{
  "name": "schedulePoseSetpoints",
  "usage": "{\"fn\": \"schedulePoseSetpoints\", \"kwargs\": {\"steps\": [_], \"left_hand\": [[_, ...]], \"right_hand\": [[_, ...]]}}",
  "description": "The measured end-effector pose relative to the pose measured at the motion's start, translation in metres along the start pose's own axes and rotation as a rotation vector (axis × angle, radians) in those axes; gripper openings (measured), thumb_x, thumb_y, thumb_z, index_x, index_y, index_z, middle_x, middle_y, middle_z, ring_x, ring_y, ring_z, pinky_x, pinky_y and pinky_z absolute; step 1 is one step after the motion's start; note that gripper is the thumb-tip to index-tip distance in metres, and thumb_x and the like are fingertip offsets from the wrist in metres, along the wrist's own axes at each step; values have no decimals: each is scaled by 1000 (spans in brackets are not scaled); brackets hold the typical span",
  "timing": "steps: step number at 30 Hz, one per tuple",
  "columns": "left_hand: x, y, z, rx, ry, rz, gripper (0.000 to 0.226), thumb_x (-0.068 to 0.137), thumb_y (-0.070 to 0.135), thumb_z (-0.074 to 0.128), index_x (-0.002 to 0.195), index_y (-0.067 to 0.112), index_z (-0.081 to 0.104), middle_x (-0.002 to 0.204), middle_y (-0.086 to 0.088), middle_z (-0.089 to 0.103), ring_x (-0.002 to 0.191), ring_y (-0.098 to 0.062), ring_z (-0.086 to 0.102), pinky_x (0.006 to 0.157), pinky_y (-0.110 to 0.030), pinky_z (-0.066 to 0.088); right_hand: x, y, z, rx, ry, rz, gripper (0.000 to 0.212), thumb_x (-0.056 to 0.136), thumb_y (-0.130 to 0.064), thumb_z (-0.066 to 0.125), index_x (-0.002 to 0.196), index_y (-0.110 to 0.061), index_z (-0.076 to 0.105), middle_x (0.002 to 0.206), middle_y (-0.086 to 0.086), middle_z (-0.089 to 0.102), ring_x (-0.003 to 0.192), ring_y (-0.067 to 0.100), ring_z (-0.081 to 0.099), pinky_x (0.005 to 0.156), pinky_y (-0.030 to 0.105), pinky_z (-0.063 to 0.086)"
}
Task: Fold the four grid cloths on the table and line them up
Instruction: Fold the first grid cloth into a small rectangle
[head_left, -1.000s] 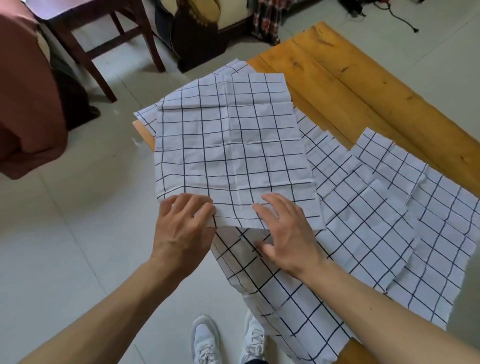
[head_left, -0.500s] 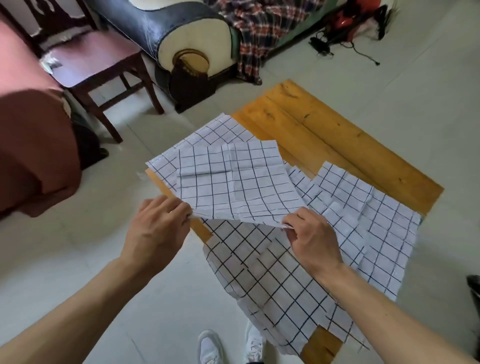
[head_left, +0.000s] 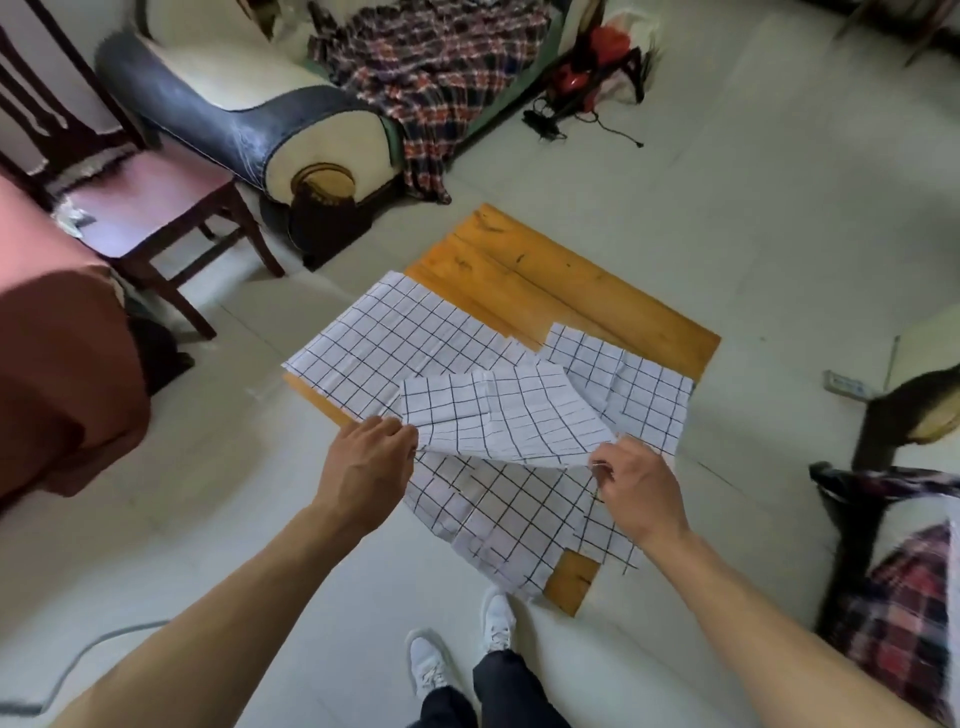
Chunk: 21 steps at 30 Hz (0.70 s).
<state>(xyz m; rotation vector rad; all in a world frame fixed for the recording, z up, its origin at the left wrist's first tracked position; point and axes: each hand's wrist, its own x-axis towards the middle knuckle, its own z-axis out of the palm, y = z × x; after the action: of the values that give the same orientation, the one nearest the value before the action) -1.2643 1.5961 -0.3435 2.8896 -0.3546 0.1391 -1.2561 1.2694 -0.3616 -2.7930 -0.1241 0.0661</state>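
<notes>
Both hands are busy at the centre of the frame: the left hand (head_left: 366, 465) and the right hand (head_left: 636, 483) each pinch a near corner of one folded white cloth with a black grid (head_left: 498, 410), lifting its near edge off the pile while its far edge lies on the cloths beneath. No brand, label or writing can be read anywhere on the fabric.

The low orange wooden counter (head_left: 550, 291) carries the rest. A flat grid cloth (head_left: 374, 338) lies toward its upper-left end, another grid cloth (head_left: 644, 384) lies at its right side, and a third grid cloth (head_left: 493, 514) hangs over the near edge below the hands. That makes four by my count, though the overlaps blur where one cloth ends and the next begins.

In the upper left of the frame stand a dark wooden chair with a red seat (head_left: 150, 208) and a cream sofa with a black leather arm (head_left: 249, 130); a red plaid blanket (head_left: 431, 78) is draped over the sofa at top centre. Two white sneakers (head_left: 457, 649) show at the bottom edge on the pale tiled floor (head_left: 779, 208).
</notes>
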Motion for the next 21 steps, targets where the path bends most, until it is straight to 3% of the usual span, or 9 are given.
{"fn": "schedulePoseSetpoints", "kwargs": {"steps": [5,12,21], "left_hand": [[-4,4,-6,-18,-15,-24,18,84,13,72,71,18,60,63,7,55,62,-18,51,60,-28,33],[8,-3,-6,-66,-50,-27,22,84,10,67,67,18,57,60,8,53,60,-15,41,57,-27,34],[28,-17,20,-73,-140,-173,22,89,14,62,69,23,57,64,11,54,61,-16,50,57,-27,28]], "right_hand": [[-18,11,-11,-39,-105,68,17,94,-15,57,86,-25,67,82,-8,58,77,14,54,63,30,48],[-21,10,-14,3,-94,128,13,95,-21,59,86,-24,66,83,-10,57,75,9,52,61,24,45],[22,27,12,73,-206,150,14,96,-19,58,83,-23,62,82,-11,54,77,9,53,65,26,47]]}}
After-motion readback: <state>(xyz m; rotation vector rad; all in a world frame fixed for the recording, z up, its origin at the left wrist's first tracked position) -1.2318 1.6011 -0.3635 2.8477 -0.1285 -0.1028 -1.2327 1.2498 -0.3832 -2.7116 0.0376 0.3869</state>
